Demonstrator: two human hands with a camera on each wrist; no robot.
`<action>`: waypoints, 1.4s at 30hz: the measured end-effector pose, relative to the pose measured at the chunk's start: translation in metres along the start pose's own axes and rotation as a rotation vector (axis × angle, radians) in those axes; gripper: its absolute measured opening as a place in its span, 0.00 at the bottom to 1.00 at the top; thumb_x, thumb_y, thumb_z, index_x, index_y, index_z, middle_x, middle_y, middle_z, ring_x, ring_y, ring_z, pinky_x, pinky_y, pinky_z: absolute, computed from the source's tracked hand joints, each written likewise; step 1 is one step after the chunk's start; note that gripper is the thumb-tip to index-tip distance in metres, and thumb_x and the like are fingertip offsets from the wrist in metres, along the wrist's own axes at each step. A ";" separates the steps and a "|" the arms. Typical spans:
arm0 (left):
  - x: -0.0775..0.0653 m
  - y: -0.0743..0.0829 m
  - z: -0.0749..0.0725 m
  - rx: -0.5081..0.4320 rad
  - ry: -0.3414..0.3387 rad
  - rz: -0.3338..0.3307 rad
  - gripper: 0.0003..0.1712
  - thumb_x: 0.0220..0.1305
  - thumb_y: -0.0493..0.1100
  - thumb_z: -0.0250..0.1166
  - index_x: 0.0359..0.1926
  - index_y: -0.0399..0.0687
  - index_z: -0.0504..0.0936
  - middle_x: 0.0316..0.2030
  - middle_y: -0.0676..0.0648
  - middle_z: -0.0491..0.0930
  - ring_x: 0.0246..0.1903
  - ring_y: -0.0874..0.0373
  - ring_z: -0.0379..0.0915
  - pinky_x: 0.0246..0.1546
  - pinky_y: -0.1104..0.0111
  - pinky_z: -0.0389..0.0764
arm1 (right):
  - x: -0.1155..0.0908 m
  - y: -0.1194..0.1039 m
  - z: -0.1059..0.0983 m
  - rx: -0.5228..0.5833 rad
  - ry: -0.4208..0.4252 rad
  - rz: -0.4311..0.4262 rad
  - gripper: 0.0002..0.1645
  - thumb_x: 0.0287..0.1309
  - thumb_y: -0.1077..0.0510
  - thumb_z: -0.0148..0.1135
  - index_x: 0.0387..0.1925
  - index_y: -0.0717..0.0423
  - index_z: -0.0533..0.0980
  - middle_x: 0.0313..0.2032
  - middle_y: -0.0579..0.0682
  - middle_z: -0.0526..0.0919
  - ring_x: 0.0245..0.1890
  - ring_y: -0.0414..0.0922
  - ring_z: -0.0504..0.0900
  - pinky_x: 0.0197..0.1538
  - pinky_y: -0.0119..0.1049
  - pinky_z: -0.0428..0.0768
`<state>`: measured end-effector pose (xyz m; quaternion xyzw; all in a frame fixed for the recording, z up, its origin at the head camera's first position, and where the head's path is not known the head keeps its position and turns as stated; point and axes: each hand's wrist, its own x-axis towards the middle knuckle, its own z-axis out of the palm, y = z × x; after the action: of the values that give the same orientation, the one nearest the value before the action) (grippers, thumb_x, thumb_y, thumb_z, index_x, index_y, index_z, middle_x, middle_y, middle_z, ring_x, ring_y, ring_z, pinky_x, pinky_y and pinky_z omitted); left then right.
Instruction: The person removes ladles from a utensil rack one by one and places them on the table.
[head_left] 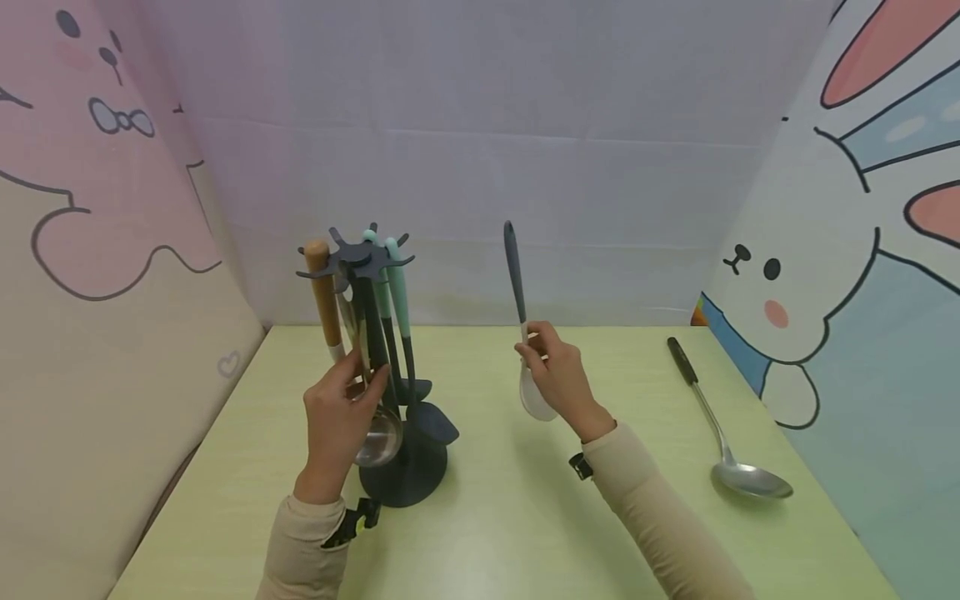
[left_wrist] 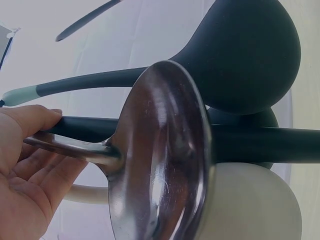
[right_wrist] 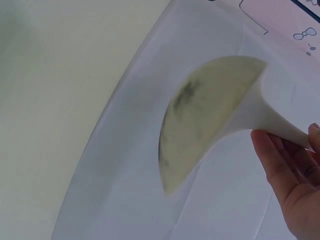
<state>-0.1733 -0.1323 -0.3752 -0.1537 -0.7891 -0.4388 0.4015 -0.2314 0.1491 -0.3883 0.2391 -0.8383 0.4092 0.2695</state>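
Observation:
My right hand (head_left: 561,379) pinches a white spoon (head_left: 536,396) low on its handle, near the bowl. The grey upper handle points up, and the bowl hangs down, held off the table. In the right wrist view the white bowl (right_wrist: 212,117) shows a dark smudge. My left hand (head_left: 337,417) grips the handle of a metal ladle (head_left: 381,437) hanging on a dark utensil stand (head_left: 405,471), with fingertips close to the post. The left wrist view has the shiny metal bowl (left_wrist: 160,155) in front of the post.
On the stand also hang a wooden-handled utensil (head_left: 324,292), whose lower part is hidden by my hand, and green-handled utensils (head_left: 399,287) with dark heads. A metal ladle with black handle (head_left: 750,481) lies on the table's right side. Printed cloth walls (head_left: 487,183) surround the table (head_left: 487,533).

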 end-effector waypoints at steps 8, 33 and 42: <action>0.000 0.000 0.000 -0.011 -0.002 -0.002 0.16 0.53 0.24 0.71 0.44 0.27 0.81 0.34 0.34 0.84 0.34 0.41 0.85 0.38 0.86 0.74 | -0.006 0.028 -0.016 -0.067 0.035 0.057 0.13 0.64 0.66 0.63 0.48 0.64 0.72 0.30 0.61 0.86 0.28 0.56 0.86 0.34 0.53 0.85; 0.000 0.000 -0.002 -0.005 -0.011 0.010 0.16 0.53 0.24 0.71 0.44 0.28 0.81 0.34 0.35 0.84 0.34 0.41 0.85 0.33 0.63 0.83 | -0.034 0.099 -0.062 -0.237 0.015 0.343 0.13 0.69 0.65 0.57 0.50 0.68 0.69 0.34 0.68 0.83 0.31 0.64 0.83 0.38 0.60 0.80; 0.000 0.000 -0.001 0.002 -0.011 0.008 0.15 0.53 0.24 0.71 0.44 0.28 0.81 0.34 0.35 0.84 0.33 0.41 0.85 0.33 0.61 0.83 | -0.046 0.117 -0.073 -0.279 -0.042 0.482 0.15 0.71 0.62 0.55 0.53 0.68 0.67 0.37 0.70 0.82 0.34 0.66 0.82 0.39 0.60 0.80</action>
<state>-0.1724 -0.1331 -0.3746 -0.1586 -0.7910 -0.4357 0.3991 -0.2516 0.2812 -0.4449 0.0018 -0.9247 0.3369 0.1770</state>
